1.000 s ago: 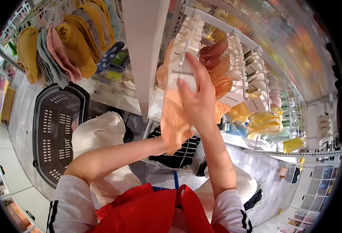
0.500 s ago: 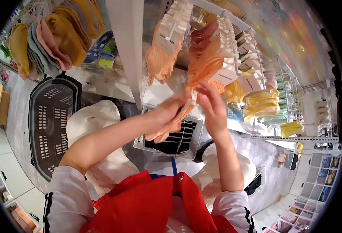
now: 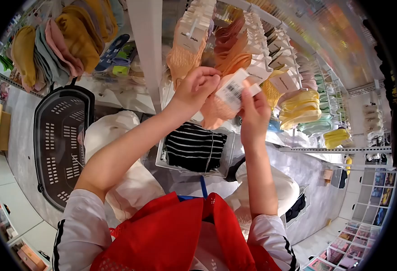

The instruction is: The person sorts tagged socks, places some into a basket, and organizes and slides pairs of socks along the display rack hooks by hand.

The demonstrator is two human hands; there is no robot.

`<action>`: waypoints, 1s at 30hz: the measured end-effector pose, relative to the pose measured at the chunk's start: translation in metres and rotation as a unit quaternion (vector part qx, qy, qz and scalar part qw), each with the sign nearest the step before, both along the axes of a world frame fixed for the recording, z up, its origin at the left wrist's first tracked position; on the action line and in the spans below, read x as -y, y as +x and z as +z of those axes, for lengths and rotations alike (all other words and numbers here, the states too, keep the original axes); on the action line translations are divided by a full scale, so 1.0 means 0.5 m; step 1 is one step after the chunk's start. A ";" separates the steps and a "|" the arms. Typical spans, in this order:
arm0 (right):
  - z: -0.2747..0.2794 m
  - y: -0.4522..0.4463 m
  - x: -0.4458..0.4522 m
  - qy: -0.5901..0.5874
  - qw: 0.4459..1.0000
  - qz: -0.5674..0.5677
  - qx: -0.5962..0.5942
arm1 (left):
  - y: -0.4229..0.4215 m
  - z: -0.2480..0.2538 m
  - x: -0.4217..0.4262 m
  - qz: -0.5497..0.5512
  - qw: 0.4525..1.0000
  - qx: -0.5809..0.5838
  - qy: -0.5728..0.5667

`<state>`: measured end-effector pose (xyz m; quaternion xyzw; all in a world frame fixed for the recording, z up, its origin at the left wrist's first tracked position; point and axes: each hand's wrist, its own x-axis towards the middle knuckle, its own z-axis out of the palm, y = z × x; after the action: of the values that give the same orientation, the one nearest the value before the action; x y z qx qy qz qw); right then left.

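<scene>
A pair of peach socks (image 3: 216, 113) with a white barcode card (image 3: 231, 91) is held up between my two hands, below the hanging rows. My left hand (image 3: 195, 89) has curled fingers, with thumb and forefinger pinched at the upper left edge of the pair. At the card's right side, my right hand (image 3: 255, 112) grips with its thumb on the front; its other fingers are partly hidden behind. Just beyond hang orange socks (image 3: 236, 62) on a hook, and to their left a row of peach socks (image 3: 183, 61) with white cards.
Below my hands a clear bin (image 3: 228, 151) holds black-and-white striped fabric (image 3: 194, 147). A dark shopping basket (image 3: 63, 144) stands on the floor at left. A white post (image 3: 146, 54) rises left of the hooks. Yellow socks (image 3: 300, 109) hang at right.
The peach socks have turned so the barcode side of the card faces me. My left hand has moved up, and my right hand has come down onto the card's right side.
</scene>
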<state>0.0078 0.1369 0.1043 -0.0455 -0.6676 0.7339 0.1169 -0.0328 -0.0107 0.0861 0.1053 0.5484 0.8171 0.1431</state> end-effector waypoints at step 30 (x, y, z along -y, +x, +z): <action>0.090 -0.082 0.100 -0.002 0.988 0.151 -0.043 | 0.034 0.014 0.043 0.033 0.998 0.023 0.052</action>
<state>-0.0334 0.0871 0.1491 0.0875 -0.6596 0.7457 0.0332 -0.0159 -0.0321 0.0931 0.0757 0.5053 0.8508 0.1231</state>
